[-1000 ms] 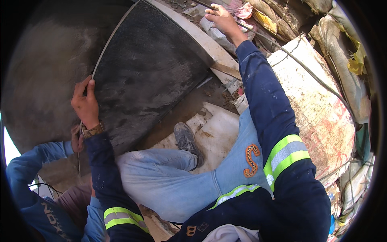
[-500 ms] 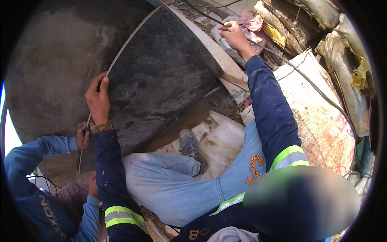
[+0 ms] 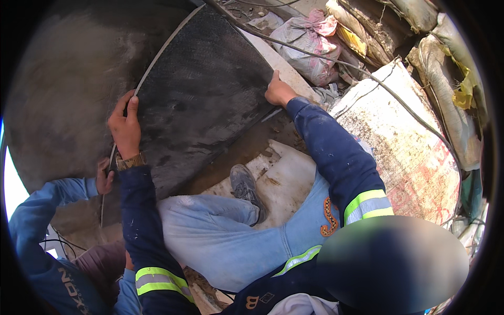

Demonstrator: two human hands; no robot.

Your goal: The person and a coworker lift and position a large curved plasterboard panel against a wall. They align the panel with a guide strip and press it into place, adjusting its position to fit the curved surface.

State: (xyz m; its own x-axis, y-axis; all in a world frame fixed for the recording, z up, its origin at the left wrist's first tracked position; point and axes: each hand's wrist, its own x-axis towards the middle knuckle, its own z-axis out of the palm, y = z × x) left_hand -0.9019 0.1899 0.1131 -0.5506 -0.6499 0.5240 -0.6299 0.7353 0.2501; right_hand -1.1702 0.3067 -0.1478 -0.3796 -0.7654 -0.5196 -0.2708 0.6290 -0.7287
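Note:
A large dark slab (image 3: 205,79) with a thin pale edge stands tilted in front of me. My left hand (image 3: 125,125) grips that pale edge, thumb on the near face and fingers over the far side. At the slab's right-hand edge, my right hand (image 3: 278,90) is closed around the border, its fingers partly hidden. Farther left along the pale edge, a co-worker's hand (image 3: 105,177) rests against the slab. A black cable (image 3: 315,55) runs past the slab's upper corner and on to the right, apart from my right hand.
Behind the slab stretches a broad grey-brown surface (image 3: 68,94). To the right lie a tied white-and-pink bag (image 3: 307,44), a stained white sack (image 3: 404,152) and several dusty sacks (image 3: 441,79). A dirty white sheet (image 3: 289,173) lies under my shoe (image 3: 244,186).
My right hand has let go of the black cable and moved down and left onto the slab's right edge. My left hand keeps its grip on the slab.

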